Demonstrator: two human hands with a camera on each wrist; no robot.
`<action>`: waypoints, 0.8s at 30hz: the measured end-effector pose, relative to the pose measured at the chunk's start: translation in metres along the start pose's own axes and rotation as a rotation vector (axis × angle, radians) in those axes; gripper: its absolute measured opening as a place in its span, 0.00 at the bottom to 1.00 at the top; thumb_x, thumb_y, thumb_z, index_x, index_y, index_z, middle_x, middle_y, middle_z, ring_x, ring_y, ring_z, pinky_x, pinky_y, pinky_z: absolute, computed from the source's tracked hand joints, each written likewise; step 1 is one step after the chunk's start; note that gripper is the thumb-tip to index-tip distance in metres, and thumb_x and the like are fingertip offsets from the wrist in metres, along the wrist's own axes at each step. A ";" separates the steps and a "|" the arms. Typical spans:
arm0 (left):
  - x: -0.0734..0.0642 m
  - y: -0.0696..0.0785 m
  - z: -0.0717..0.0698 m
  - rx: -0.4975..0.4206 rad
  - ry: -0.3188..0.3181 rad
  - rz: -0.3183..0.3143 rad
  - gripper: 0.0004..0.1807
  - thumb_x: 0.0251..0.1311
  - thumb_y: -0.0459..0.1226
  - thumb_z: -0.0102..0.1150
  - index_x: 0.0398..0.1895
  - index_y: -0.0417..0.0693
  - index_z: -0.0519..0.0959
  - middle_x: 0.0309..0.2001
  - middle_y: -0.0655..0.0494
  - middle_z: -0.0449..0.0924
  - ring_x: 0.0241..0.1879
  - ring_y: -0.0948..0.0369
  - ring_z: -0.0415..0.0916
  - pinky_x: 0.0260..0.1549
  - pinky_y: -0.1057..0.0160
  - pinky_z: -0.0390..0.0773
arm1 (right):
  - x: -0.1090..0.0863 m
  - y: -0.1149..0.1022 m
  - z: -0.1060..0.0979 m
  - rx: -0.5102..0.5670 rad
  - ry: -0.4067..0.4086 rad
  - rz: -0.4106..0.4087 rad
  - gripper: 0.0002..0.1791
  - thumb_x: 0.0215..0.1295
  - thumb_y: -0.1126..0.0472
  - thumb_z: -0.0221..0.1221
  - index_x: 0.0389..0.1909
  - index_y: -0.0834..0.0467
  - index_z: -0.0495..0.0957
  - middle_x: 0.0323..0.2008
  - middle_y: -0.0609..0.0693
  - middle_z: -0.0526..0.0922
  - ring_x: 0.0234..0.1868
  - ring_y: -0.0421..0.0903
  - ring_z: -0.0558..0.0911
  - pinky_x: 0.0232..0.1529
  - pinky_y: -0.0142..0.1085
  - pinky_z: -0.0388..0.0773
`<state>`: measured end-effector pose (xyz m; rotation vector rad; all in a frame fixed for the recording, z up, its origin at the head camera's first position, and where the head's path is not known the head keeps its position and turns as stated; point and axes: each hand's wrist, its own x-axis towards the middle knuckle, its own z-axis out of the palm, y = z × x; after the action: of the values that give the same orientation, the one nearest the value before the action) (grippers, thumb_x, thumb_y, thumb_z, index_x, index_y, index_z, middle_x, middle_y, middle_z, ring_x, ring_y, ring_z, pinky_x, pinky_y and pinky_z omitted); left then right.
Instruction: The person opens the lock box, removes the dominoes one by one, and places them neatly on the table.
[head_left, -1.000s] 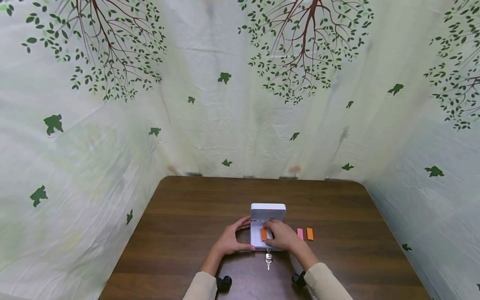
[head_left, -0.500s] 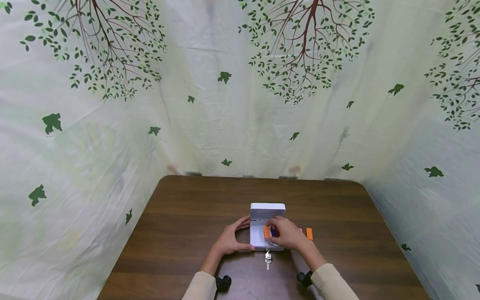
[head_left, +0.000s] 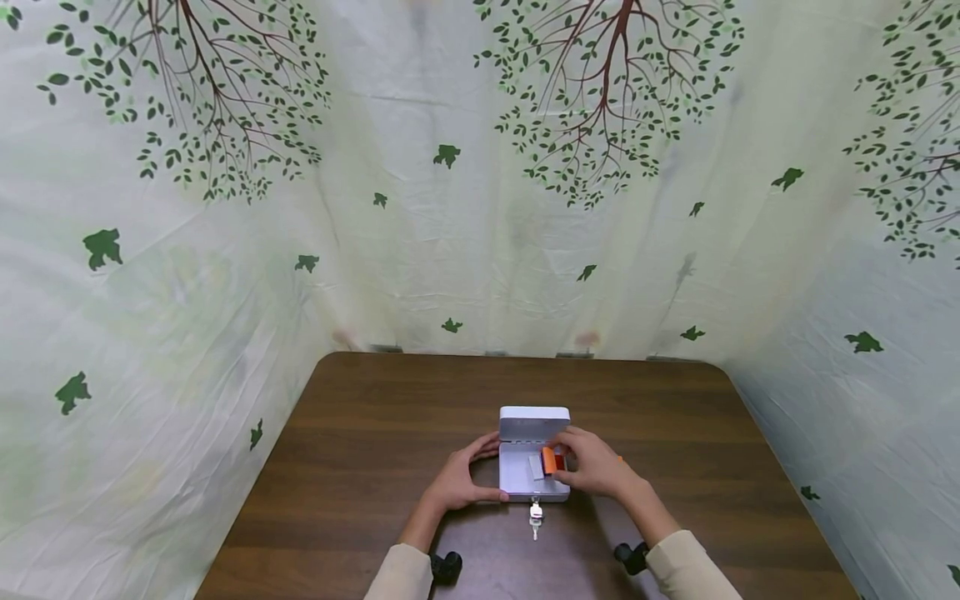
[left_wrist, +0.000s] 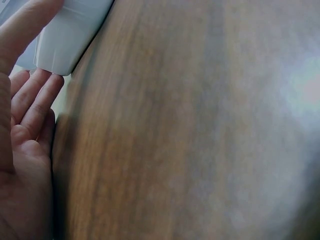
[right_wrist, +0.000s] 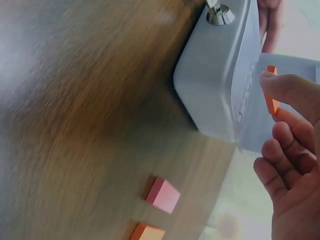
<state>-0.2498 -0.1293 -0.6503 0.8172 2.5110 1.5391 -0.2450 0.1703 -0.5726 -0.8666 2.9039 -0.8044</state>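
Right wrist view: box (right_wrist: 215, 85) opened; right grip (head_left: 594, 465) pinches orange block (right_wrist: 271, 102); outside, pink block (right_wrist: 164, 195), second block (right_wrist: 148, 232) apparently pending; left grip (head_left: 454, 482) spread.

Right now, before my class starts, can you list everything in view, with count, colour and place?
Wood-grain table: one, brown, under the box.
Hinged rectangular box: one, whitish-grey, lid open, on the table.
Metal key set: one, silver, at the box's front lock.
Held rectangular block: one, orange, between right thumb and finger.
Loose rectangular blocks: two, pink and orange, right of the box.
Flat rectangular shape: one, pale, inside the box; nature unclear.
Printed fabric backdrop: count unclear, pale with green leaves, around the table.
Wrist devices: two, black, one per wrist.
Sleeves: two, cream, on both arms.
Hands: two, left against the box, right pinching the held block.
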 end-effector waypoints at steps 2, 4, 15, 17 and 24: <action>0.000 0.000 0.000 -0.009 0.002 -0.001 0.58 0.44 0.52 0.84 0.79 0.58 0.61 0.69 0.56 0.77 0.67 0.57 0.77 0.72 0.53 0.68 | -0.004 0.003 -0.003 0.008 0.002 0.005 0.21 0.54 0.57 0.76 0.49 0.54 0.84 0.38 0.49 0.81 0.39 0.46 0.78 0.38 0.33 0.75; 0.000 0.000 0.000 -0.013 -0.002 -0.011 0.59 0.43 0.52 0.84 0.79 0.59 0.61 0.69 0.57 0.76 0.67 0.58 0.76 0.72 0.53 0.67 | -0.007 0.007 -0.006 0.019 0.005 0.027 0.21 0.54 0.57 0.76 0.49 0.53 0.84 0.37 0.49 0.80 0.38 0.47 0.78 0.37 0.33 0.76; 0.000 -0.002 -0.001 -0.005 0.004 0.013 0.59 0.43 0.50 0.85 0.79 0.55 0.61 0.69 0.55 0.77 0.68 0.56 0.75 0.72 0.52 0.67 | -0.029 0.032 -0.025 0.037 0.025 0.163 0.21 0.55 0.59 0.76 0.50 0.52 0.83 0.39 0.48 0.81 0.41 0.48 0.79 0.41 0.35 0.80; 0.000 -0.001 0.000 0.001 0.002 0.017 0.59 0.43 0.50 0.85 0.79 0.55 0.61 0.69 0.55 0.77 0.68 0.56 0.76 0.72 0.52 0.67 | -0.034 0.037 -0.028 0.040 0.033 0.161 0.21 0.54 0.60 0.76 0.50 0.53 0.83 0.39 0.48 0.81 0.41 0.49 0.79 0.41 0.36 0.81; 0.001 -0.003 0.000 0.013 0.000 0.006 0.59 0.43 0.51 0.85 0.79 0.55 0.61 0.69 0.57 0.77 0.68 0.57 0.76 0.72 0.51 0.67 | -0.049 0.059 -0.033 -0.006 0.047 0.184 0.21 0.54 0.58 0.77 0.49 0.54 0.84 0.38 0.48 0.80 0.39 0.44 0.76 0.39 0.33 0.78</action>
<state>-0.2516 -0.1295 -0.6527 0.8268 2.5235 1.5259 -0.2386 0.2530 -0.5782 -0.5768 2.9709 -0.8105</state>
